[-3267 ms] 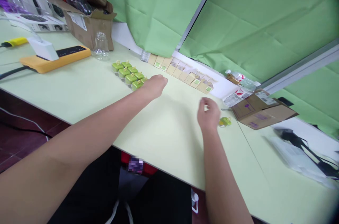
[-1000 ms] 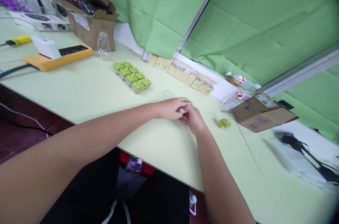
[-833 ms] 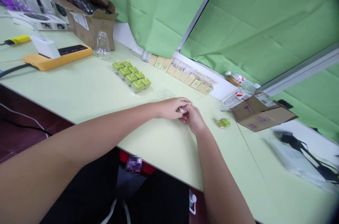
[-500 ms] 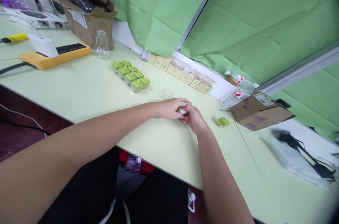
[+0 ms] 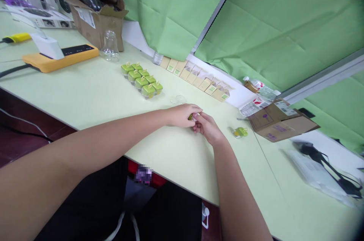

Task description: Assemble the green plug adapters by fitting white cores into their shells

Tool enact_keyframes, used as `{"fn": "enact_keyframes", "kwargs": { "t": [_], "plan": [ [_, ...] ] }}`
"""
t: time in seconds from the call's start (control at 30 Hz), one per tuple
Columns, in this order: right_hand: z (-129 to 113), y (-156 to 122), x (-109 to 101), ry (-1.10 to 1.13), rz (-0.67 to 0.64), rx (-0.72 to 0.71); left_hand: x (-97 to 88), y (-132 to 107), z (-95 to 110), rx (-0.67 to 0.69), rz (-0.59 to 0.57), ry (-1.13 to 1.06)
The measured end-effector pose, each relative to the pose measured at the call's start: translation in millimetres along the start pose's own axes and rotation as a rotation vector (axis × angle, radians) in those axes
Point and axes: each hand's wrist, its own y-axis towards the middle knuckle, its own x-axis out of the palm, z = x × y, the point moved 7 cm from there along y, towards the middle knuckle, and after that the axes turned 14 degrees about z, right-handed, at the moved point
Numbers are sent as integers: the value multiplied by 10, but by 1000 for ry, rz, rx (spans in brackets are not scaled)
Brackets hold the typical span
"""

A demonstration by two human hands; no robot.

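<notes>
Near the clear container point(image 5: 178, 100), a green piece point(image 5: 190, 117) is being pinched by left hand point(image 5: 182, 115) and right hand point(image 5: 209, 129); steadiness is apparently being required next.

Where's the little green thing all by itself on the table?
In the head view, the little green piece sits at right, between the right hand and the purple-printed box.

Both hands point(image 5: 209, 127) and arms point(image 5: 93, 146) are bare. The clothing point(image 5: 173, 214) is black, from six to seven o'clock, with two whitish cords point(image 5: 135, 227) at seven.
</notes>
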Motion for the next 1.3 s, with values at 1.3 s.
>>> {"fn": "enact_keyframes", "kwargs": {
  "t": [1.3],
  "plan": [
    [-32, 54, 6, 125, 123, -44, -53, 46, -245, -313, -3, -341]
  ]
}}
